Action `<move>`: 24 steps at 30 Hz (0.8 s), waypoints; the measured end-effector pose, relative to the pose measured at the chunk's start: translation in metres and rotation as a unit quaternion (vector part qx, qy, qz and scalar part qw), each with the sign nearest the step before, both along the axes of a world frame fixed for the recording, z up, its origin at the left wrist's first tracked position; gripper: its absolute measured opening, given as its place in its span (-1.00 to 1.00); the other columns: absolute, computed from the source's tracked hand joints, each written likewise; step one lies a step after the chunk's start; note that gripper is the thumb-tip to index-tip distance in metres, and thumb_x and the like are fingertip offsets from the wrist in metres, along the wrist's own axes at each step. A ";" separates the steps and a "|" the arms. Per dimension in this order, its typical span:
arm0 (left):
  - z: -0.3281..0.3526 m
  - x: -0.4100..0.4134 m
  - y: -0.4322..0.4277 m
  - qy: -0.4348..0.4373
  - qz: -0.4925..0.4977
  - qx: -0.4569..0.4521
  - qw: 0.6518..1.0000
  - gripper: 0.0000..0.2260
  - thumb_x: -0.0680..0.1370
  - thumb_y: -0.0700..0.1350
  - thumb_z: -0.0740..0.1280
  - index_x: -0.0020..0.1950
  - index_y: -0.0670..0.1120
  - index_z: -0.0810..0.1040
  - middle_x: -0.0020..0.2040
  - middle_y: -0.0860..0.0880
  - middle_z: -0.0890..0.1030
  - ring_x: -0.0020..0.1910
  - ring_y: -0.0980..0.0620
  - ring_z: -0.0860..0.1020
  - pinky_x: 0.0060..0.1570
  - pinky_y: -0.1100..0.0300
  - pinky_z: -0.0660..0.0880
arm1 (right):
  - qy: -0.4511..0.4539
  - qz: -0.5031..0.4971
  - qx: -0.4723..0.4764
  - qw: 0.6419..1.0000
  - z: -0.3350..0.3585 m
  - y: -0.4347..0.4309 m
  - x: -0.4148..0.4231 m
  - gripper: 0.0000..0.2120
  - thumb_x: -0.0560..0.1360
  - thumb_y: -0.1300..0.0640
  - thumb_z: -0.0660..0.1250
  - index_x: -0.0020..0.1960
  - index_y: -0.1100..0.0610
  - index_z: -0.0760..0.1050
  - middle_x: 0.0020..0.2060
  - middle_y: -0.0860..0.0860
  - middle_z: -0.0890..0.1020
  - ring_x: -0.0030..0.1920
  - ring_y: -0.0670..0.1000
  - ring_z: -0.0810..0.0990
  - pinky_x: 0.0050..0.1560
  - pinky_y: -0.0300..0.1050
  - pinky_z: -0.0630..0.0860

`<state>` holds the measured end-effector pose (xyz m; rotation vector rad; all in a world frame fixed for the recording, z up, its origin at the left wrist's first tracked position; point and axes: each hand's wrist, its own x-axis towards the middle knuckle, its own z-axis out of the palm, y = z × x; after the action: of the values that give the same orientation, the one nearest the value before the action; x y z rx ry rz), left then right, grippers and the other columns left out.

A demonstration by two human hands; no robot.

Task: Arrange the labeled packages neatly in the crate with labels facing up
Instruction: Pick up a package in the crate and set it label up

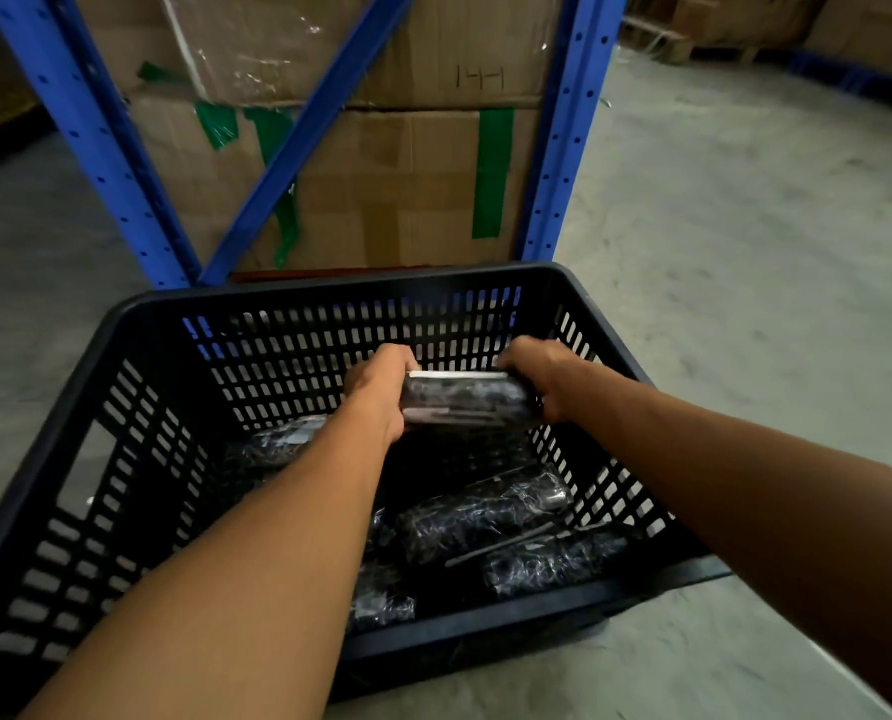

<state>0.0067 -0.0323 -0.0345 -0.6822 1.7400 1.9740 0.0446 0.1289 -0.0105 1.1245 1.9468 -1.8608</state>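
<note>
A black slotted plastic crate (298, 293) stands on the floor in front of me. Both my hands reach into it and hold one dark plastic-wrapped package (467, 400) by its ends, above the crate's bottom near the far wall. My left hand (381, 389) grips its left end, my right hand (540, 374) its right end. A thin white edge shows along the package's top. Several other dark wrapped packages lie on the bottom: one to the right (482, 511), one at the near right (553, 561), one at the left (277, 444) partly hidden by my left arm.
A blue steel rack frame (563, 148) with a diagonal brace stands just behind the crate, holding large cardboard boxes (402, 189) with green tape. Grey concrete floor (745, 252) spreads to the right and left. More boxes and pallets sit at the far right.
</note>
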 end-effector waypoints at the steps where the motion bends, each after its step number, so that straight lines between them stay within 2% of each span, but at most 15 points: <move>1: -0.003 0.001 -0.001 0.015 0.003 0.012 1.000 -0.81 0.23 -0.28 0.28 -0.18 -0.18 0.53 -0.21 -0.17 0.60 -0.31 -0.15 0.61 -0.36 0.02 0.61 | -0.029 0.027 0.013 0.999 -0.005 -0.001 0.001 -0.70 0.46 0.17 0.30 0.16 0.27 0.44 -0.11 0.19 0.61 -0.17 0.16 0.64 -0.21 0.07 0.65; 4: -0.007 0.004 -0.004 0.071 -0.016 0.051 0.996 -0.86 0.19 -0.30 0.29 -0.30 -0.12 0.49 -0.28 -0.15 0.55 -0.28 -0.13 0.54 -0.30 0.08 0.53 | -0.064 0.056 -0.012 0.996 -0.014 -0.005 0.006 -0.60 0.48 0.00 0.33 0.18 0.24 0.43 0.01 0.18 0.62 -0.12 0.15 0.61 -0.12 -0.02 0.57; 6: -0.007 0.005 -0.005 0.102 -0.054 0.038 0.993 -0.85 0.16 -0.27 0.28 -0.37 -0.07 0.39 -0.29 -0.15 0.46 -0.24 -0.12 0.44 -0.31 0.13 0.42 | -0.051 0.040 -0.033 0.997 -0.016 -0.002 0.008 -0.59 0.48 0.01 0.34 0.22 0.23 0.43 0.09 0.20 0.62 -0.04 0.18 0.63 -0.01 0.01 0.57; 7: -0.006 0.008 -0.006 0.099 -0.078 0.030 0.992 -0.86 0.14 -0.24 0.27 -0.35 -0.08 0.40 -0.26 -0.16 0.47 -0.21 -0.13 0.44 -0.27 0.09 0.41 | -0.040 0.030 -0.042 0.998 -0.018 0.000 0.009 -0.60 0.48 0.05 0.35 0.23 0.23 0.42 0.09 0.20 0.63 -0.01 0.20 0.63 0.03 0.04 0.57; 8: -0.007 0.010 -0.007 0.083 -0.108 0.025 0.990 -0.82 0.12 -0.22 0.27 -0.30 -0.13 0.48 -0.20 -0.19 0.53 -0.17 -0.16 0.47 -0.20 0.04 0.43 | -0.029 0.021 -0.050 0.998 -0.019 0.004 0.009 -0.62 0.48 0.10 0.36 0.24 0.23 0.43 0.08 0.20 0.64 0.00 0.20 0.64 0.04 0.07 0.57; 9: -0.009 0.011 -0.008 0.064 -0.140 0.019 0.988 -0.70 0.12 -0.21 0.27 -0.19 -0.21 0.57 -0.13 -0.21 0.61 -0.14 -0.18 0.53 -0.15 0.01 0.47 | -0.017 0.016 -0.053 0.998 -0.019 0.007 0.009 -0.64 0.48 0.15 0.37 0.23 0.23 0.45 0.06 0.20 0.65 0.00 0.20 0.65 0.03 0.10 0.59; 11: -0.013 0.012 -0.008 0.053 -0.185 0.004 0.981 -0.53 0.15 -0.20 0.28 0.02 -0.25 0.64 -0.03 -0.20 0.69 -0.09 -0.23 0.62 -0.13 -0.01 0.54 | 0.010 0.023 -0.038 0.999 -0.019 0.011 0.008 -0.65 0.43 0.21 0.43 0.19 0.23 0.52 -0.01 0.17 0.69 -0.07 0.19 0.68 -0.11 0.09 0.62; 14: -0.016 0.012 -0.009 0.061 -0.205 0.000 0.977 -0.54 0.19 -0.26 0.29 0.08 -0.17 0.63 0.02 -0.22 0.71 -0.04 -0.23 0.67 -0.13 -0.05 0.63 | 0.035 0.045 0.005 0.998 -0.017 0.012 0.007 -0.67 0.35 0.25 0.50 0.10 0.21 0.58 -0.09 0.12 0.71 -0.15 0.14 0.69 -0.31 -0.03 0.61; 16: -0.016 0.010 -0.010 0.059 -0.205 -0.003 0.977 -0.47 0.19 -0.28 0.29 0.17 -0.18 0.57 0.04 -0.23 0.70 -0.05 -0.21 0.67 -0.18 -0.03 0.63 | 0.056 0.053 -0.003 0.997 -0.018 0.013 0.008 -0.68 0.32 0.28 0.52 0.06 0.18 0.60 -0.10 0.10 0.73 -0.14 0.13 0.70 -0.32 0.01 0.64; 18: -0.016 0.007 -0.013 0.062 -0.213 -0.017 0.975 -0.42 0.21 -0.30 0.31 0.25 -0.18 0.50 0.07 -0.22 0.68 -0.01 -0.21 0.65 -0.11 -0.06 0.63 | 0.078 0.053 -0.020 0.995 -0.018 0.015 0.009 -0.72 0.31 0.32 0.52 -0.01 0.17 0.61 -0.16 0.09 0.75 -0.14 0.13 0.71 -0.36 0.06 0.64; 20: -0.015 0.008 -0.016 0.060 -0.215 -0.013 0.975 -0.49 0.26 -0.29 0.35 0.22 -0.17 0.55 0.04 -0.19 0.71 0.00 -0.18 0.65 -0.06 -0.05 0.62 | 0.106 0.054 -0.030 0.992 -0.015 0.018 0.011 -0.75 0.31 0.35 0.52 -0.06 0.14 0.60 -0.21 0.04 0.75 -0.16 0.10 0.71 -0.42 0.04 0.63; 22: -0.013 0.008 -0.020 0.049 -0.199 0.003 0.979 -0.62 0.31 -0.21 0.41 0.12 -0.14 0.61 -0.01 -0.15 0.72 0.00 -0.15 0.64 -0.11 -0.02 0.59 | 0.139 0.042 -0.033 0.989 -0.012 0.019 0.011 -0.71 0.31 0.34 0.52 -0.07 0.09 0.55 -0.20 0.02 0.74 -0.15 0.08 0.69 -0.44 0.04 0.61; 24: -0.015 0.011 -0.024 0.016 -0.164 0.027 0.986 -0.69 0.33 -0.12 0.48 0.05 -0.08 0.58 0.05 -0.14 0.65 0.06 -0.15 0.59 -0.17 -0.03 0.52 | 0.154 0.028 -0.056 0.986 -0.015 0.019 0.013 -0.60 0.31 0.32 0.52 0.08 0.10 0.50 -0.07 0.06 0.71 -0.04 0.14 0.68 -0.34 0.15 0.64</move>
<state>0.0180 -0.0559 -0.0495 -0.3216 1.6861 1.8027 0.0580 0.1478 -0.0250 0.7780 1.9723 -2.1899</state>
